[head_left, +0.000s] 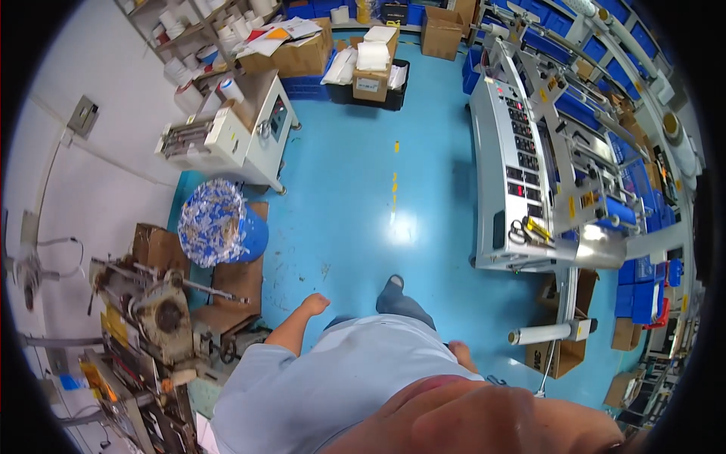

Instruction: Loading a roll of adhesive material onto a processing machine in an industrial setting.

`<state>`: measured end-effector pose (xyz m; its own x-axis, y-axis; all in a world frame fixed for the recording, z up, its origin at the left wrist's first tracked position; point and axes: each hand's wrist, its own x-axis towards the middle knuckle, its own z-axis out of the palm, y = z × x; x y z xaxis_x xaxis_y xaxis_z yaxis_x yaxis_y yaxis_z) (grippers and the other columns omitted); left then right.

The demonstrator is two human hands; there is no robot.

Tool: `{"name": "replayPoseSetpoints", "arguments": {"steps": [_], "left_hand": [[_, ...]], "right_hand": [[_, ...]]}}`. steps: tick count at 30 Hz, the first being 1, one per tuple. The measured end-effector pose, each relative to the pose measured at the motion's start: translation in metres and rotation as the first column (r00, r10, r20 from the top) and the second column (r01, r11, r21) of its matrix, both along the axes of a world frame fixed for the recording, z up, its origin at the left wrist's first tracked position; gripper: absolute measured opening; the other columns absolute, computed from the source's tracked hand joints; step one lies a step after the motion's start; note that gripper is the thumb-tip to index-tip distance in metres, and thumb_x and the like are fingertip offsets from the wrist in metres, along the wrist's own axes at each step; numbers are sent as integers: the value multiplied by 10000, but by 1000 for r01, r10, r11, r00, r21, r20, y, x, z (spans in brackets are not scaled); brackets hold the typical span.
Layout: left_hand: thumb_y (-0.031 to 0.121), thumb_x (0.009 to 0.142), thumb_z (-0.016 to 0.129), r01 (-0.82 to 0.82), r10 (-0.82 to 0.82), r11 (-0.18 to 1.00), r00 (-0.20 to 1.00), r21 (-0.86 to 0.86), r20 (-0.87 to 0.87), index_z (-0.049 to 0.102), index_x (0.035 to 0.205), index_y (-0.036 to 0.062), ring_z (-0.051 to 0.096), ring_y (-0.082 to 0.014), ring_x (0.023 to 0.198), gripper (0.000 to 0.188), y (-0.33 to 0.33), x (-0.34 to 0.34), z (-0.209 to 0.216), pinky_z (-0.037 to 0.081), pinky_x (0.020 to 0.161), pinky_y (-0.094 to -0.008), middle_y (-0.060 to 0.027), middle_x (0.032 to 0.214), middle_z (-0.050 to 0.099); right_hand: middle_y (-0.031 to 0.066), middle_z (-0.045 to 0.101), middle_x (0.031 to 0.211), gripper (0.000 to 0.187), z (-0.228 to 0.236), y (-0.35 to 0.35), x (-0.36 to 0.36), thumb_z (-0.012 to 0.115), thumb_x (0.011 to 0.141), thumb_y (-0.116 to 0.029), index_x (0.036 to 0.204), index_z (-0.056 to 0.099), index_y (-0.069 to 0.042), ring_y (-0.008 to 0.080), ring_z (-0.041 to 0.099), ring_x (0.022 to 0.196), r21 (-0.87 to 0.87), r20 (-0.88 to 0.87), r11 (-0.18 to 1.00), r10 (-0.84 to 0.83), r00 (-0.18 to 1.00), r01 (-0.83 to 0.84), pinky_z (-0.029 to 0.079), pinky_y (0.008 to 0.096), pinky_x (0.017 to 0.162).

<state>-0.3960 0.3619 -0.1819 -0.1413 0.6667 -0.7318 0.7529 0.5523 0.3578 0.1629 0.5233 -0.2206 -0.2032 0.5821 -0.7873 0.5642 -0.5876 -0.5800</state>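
My left hand (pixel 316 304) hangs beside my body over the blue floor (pixel 340 219), its fingers curled in and no object showing in them. Close to my right side, my right hand (pixel 460 353) is partly covered by my pale shirt. Its fingers are too small and hidden to read. A small dark looped thing (pixel 495 380) shows just past it, and I cannot make out whether the hand touches it. One shoe (pixel 395 281) is forward on the floor. Neither hand reaches a machine.
To the left stand a stuffed blue bin (pixel 255 234), a worn metal machine (pixel 162 314) and a white machine on a cabinet (pixel 253 140). Rightward runs a long control panel (pixel 503 174) with scissors (pixel 518 231) on its end. Ahead is a black crate (pixel 397 94) with a carton.
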Motion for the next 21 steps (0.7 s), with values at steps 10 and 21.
{"name": "replayPoseSetpoints", "arguments": {"steps": [10, 21], "left_hand": [[365, 887, 547, -592, 564, 803, 793, 73, 232, 674, 841, 20, 642, -346, 812, 370, 235, -130, -15, 495, 709, -434, -173, 829, 687], [297, 954, 373, 377, -350, 910, 922, 174, -169, 683, 864, 10, 612, -413, 883, 431, 629, -359, -57, 479, 826, -510, -230, 938, 655]], "right_hand": [[63, 636, 807, 209, 104, 433, -278, 577, 896, -185, 1042, 572, -35, 154, 614, 652, 300, -166, 950, -31, 986, 81, 482, 269, 526], [72, 642, 809, 107, 79, 613, -344, 570, 939, -198, 990, 574, -104, 134, 605, 564, -6, -65, 898, -438, 896, 439, 455, 250, 449]]}}
